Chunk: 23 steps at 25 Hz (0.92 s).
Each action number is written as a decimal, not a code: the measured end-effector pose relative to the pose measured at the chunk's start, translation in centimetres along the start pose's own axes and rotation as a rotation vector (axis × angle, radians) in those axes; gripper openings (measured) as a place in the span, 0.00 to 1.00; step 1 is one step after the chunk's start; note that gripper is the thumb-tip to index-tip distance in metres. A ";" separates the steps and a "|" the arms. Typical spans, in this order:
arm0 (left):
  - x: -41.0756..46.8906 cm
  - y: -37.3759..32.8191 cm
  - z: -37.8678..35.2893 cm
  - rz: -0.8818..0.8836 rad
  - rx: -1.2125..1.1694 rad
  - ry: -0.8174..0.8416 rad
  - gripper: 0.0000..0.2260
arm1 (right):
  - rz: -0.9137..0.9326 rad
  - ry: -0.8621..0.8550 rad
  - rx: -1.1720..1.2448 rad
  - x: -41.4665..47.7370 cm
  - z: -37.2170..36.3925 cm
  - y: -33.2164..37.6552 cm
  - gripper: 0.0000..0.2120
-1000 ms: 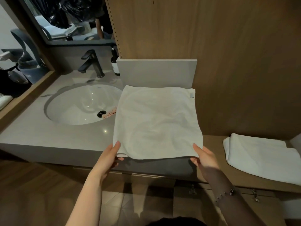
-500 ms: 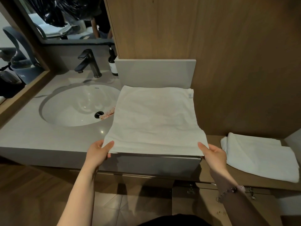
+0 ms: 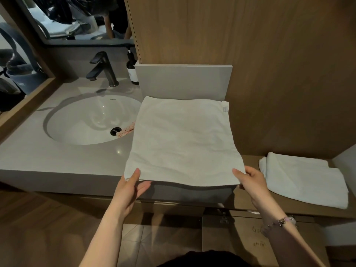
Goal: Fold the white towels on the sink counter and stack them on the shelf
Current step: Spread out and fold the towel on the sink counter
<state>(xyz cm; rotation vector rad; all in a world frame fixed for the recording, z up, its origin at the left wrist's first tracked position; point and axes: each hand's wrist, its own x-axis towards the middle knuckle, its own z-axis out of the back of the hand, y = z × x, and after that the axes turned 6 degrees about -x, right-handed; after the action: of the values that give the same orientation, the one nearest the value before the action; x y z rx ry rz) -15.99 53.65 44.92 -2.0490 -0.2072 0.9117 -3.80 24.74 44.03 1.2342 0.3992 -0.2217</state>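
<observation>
counter holds the sink. just right of the sink a white towel lies flat, its near edge hanging past the front. further right of the sink, lower down, a folded towel sits on the shelf. left hand and right hand each pinch a near corner. folding seems underway; next, both corners probably need lifting evenly to the far edge.

Dim warm light, soft shadows, small glints on the counter, edges bowed.

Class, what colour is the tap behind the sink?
The tap is black, seen best in the head view.
</observation>
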 end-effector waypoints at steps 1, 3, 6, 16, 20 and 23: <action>-0.2 0.1 -0.2 -0.024 0.072 0.015 0.13 | -0.005 -0.003 0.017 -0.1 -0.1 0.1 0.03; -0.7 0.1 -0.6 -0.120 0.272 -0.011 0.14 | -0.001 -0.024 0.038 -0.1 -0.2 0.2 0.03; -0.7 -0.4 -0.7 -0.255 0.520 -0.104 0.17 | -0.008 -0.060 0.082 0.2 -0.2 0.6 0.06; -0.2 -0.4 -3.1 -0.128 -0.146 -0.150 0.16 | -0.052 -0.089 0.258 0.6 -0.9 0.8 0.15; -0.6 -0.4 -2.8 0.035 -0.391 0.173 0.23 | -0.158 -0.040 0.461 0.6 -1.1 1.4 0.16; -0.4 0.2 -3.5 -0.019 -0.006 0.214 0.29 | -0.214 -0.015 0.515 0.5 -1.1 1.4 0.17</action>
<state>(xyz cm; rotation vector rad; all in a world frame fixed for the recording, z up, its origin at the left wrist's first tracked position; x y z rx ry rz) -13.99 51.07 46.21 -2.1284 -0.1127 0.6741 -3.01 26.29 44.76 1.6938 0.4785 -0.5406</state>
